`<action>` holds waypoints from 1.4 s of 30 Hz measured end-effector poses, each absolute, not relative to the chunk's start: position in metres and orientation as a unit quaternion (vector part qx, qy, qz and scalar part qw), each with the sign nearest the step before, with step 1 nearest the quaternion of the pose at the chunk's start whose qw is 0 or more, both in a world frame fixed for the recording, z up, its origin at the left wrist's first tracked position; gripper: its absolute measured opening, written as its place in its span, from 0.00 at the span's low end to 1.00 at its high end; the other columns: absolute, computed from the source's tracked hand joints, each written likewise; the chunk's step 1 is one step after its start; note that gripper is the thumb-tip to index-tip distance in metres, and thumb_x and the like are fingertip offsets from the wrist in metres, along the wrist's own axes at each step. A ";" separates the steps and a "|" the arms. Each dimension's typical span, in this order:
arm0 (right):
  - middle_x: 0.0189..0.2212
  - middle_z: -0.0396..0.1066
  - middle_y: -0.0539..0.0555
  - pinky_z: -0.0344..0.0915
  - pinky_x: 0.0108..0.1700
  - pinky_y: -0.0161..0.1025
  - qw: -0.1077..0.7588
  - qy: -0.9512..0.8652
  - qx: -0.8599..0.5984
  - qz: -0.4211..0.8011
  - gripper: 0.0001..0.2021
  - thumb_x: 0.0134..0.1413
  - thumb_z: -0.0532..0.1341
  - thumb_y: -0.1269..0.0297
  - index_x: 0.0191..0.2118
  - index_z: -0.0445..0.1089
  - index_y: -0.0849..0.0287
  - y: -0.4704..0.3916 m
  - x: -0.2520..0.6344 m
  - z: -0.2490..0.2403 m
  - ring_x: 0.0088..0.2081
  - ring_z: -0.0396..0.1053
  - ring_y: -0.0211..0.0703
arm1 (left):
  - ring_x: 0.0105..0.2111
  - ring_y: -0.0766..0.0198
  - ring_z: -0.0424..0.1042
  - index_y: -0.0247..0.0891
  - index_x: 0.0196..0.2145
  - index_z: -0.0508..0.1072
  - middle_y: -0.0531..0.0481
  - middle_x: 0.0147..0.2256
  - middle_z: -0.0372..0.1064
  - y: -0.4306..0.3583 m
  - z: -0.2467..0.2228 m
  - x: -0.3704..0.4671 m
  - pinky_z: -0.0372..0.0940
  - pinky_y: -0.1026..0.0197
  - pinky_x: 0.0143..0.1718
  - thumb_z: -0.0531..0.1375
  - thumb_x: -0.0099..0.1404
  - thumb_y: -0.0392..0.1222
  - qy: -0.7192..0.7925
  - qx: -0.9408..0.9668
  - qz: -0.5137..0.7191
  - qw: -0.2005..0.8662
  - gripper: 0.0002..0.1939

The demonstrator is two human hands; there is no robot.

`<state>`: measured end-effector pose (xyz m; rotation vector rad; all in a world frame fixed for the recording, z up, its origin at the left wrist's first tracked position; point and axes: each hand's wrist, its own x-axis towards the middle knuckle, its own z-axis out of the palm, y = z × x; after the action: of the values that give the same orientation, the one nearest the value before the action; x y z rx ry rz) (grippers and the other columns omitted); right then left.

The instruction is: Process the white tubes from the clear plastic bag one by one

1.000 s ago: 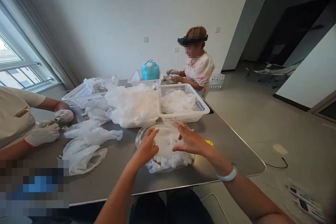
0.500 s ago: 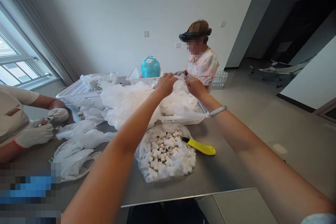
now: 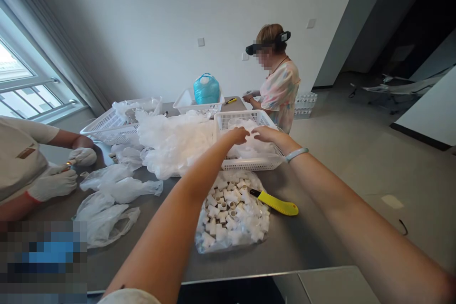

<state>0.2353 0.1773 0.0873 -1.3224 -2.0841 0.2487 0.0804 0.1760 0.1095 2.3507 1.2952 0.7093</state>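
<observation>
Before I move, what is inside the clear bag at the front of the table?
White pipe fittings fill the bag, several with round openings showing. Only the upper ones can be seen; whatever lies under them is covered, so I can't tell.

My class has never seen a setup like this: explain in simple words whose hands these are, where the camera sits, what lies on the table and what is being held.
There is no robot here. A person works with two bare hands, seen by a camera on their own head, looking forward and down.

The left hand and right hand are over the right-hand basket, at its thin white plastic; whether they grip it is unclear.

Nearer on the table lie a clear bag of white pipe fittings and a yellow knife. Further back, a blue bag sits in another basket.
</observation>
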 end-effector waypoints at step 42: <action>0.26 0.70 0.50 0.63 0.33 0.35 0.478 -0.817 -0.295 0.130 0.05 0.58 0.55 0.65 0.33 0.66 0.56 -0.016 0.155 0.009 0.28 0.67 0.38 | 0.29 0.66 0.71 0.35 0.35 0.76 0.51 0.30 0.73 -0.005 0.009 -0.018 0.66 0.65 0.31 0.71 0.41 0.38 0.327 0.516 0.471 0.636 0.19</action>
<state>0.1551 -0.0156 0.0087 -0.7204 -1.9944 0.3171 -0.0178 -0.0050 0.0088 1.1780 0.7474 1.0768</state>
